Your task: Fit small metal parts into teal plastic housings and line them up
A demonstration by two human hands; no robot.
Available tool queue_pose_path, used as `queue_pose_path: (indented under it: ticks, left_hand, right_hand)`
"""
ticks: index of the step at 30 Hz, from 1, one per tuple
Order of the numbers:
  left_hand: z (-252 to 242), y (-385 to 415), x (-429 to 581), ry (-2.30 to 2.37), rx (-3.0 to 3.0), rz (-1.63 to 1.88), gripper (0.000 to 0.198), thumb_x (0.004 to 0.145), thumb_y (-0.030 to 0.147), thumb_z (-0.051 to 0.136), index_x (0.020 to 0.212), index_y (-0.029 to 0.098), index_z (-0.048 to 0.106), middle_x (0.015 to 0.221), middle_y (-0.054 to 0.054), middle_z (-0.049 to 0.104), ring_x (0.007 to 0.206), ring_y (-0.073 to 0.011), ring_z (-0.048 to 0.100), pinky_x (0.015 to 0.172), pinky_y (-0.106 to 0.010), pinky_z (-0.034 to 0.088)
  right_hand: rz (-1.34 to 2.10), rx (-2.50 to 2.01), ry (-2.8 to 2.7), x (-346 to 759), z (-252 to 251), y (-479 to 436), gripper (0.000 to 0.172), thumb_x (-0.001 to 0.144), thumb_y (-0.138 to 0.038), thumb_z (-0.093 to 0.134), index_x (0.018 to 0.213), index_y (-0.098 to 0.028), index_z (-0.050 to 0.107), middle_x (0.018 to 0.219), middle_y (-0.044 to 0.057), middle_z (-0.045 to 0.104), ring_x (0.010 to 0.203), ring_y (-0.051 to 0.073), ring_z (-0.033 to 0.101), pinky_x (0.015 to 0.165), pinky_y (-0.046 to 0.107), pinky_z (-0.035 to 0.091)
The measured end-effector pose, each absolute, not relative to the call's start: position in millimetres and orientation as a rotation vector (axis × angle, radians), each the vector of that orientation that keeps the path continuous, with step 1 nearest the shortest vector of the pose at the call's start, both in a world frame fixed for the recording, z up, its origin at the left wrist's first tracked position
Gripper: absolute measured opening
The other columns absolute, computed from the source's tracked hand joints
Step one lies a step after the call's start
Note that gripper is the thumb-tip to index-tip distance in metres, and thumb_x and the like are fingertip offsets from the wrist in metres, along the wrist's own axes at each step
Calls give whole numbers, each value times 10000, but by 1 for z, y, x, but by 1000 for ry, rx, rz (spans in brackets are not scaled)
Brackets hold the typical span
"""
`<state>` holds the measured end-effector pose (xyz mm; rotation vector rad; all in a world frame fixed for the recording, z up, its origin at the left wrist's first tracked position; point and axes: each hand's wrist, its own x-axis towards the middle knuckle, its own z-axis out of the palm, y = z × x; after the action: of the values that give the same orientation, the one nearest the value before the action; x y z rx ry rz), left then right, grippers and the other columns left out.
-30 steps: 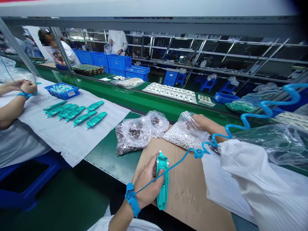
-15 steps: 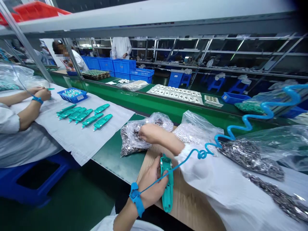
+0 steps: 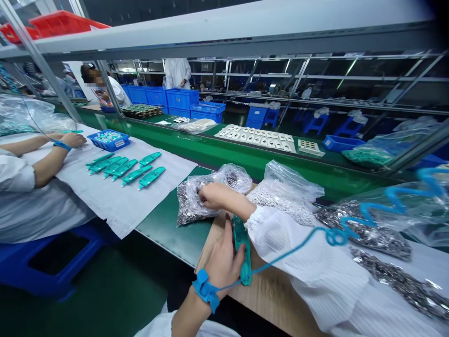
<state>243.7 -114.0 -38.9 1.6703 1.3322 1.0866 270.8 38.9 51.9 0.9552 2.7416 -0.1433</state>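
My left hand, wearing a blue wrist strap, is wrapped round a long teal plastic housing above a wooden board. The housing is tilted, and my right sleeve covers its far end. My right hand reaches across into the mouth of a clear plastic bag of small dark metal parts. Its fingers are curled, their tips partly hidden by the bag, so whatever they grip cannot be made out.
A coiled blue cord crosses at right. Beyond my right arm lie a bag of small white parts and metal-part piles. At left, a co-worker's hand is near teal housings and a blue tray.
The teal housing has tilted in my left hand, so its open inner face no longer shows. My right hand has shifted slightly left in the bag. The cord has swung right.
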Motion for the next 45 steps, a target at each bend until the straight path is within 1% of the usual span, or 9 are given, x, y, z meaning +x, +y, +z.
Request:
queue_pose_path:
  ticks: [2,5,11,15,19,24,31,39,45]
  left_hand:
    - [-37,-114,241,1442,1841,1078,696,972,294,501,1570,139,179,1465,-216,480,1359,-351,482,1079,-498,473]
    - [-34,-114,232,1444,2016,1042,568,978,265,495,1516,180,333,1553,-178,361,1464,-348,323,1146,-528,398]
    - [-25,-113,207,1251,2177,882,400,964,123,424,1296,263,599,1474,-113,428,1139,-236,616,989,-421,542]
    - [-22,-107,201,1131,2222,821,353,950,140,497,1274,239,596,1451,-110,464,1141,-234,610,1005,-397,528]
    - [-28,-102,198,1012,2198,884,388,954,85,425,1284,237,562,1446,-85,491,1315,-225,523,1105,-370,454]
    - [-38,-99,198,1015,2209,889,342,966,93,422,1250,220,565,1407,-99,532,1295,-215,535,1093,-363,460]
    - [-40,-97,202,1074,2251,855,212,965,158,498,1129,218,618,1374,-106,555,1245,-235,558,1072,-394,466]
    - [-39,-98,203,1104,2263,821,210,967,181,512,1127,218,643,1316,-106,585,1234,-239,553,1067,-394,470]
    - [-41,-95,207,1150,2392,804,270,960,178,542,1204,230,648,1442,-126,469,1244,-272,512,1024,-420,493]
  right_hand:
    - [-146,980,2757,270,52,38,262,960,-347,613,1131,-152,651,1135,76,669,1004,206,657,877,419,552]
    - [-130,1046,2801,272,55,35,248,970,-346,598,1111,-151,657,1111,71,678,995,201,660,877,417,548]
    - [-166,1133,2959,286,74,26,196,939,-165,545,1038,-142,712,1080,113,718,1032,241,655,846,338,495]
    - [-227,1189,3058,325,85,9,269,950,-176,502,1164,-183,664,1107,81,709,1003,223,650,817,311,475]
    - [-420,1264,3092,385,73,-22,262,978,-220,448,1072,-200,692,1059,79,682,914,208,659,784,330,495]
    - [-665,1433,2938,432,33,-63,280,991,-245,424,1082,-241,689,1047,74,697,942,213,680,793,336,536]
    - [-457,1693,2796,459,-16,-94,325,981,-269,380,1110,-233,676,988,77,676,771,219,700,669,347,559]
    - [-627,1808,2780,464,-6,-109,306,987,-268,364,1062,-267,661,1095,59,709,877,225,729,722,351,576]
    - [-760,1830,2831,446,7,-106,249,957,-308,470,1030,-340,705,913,47,752,840,272,732,660,352,583]
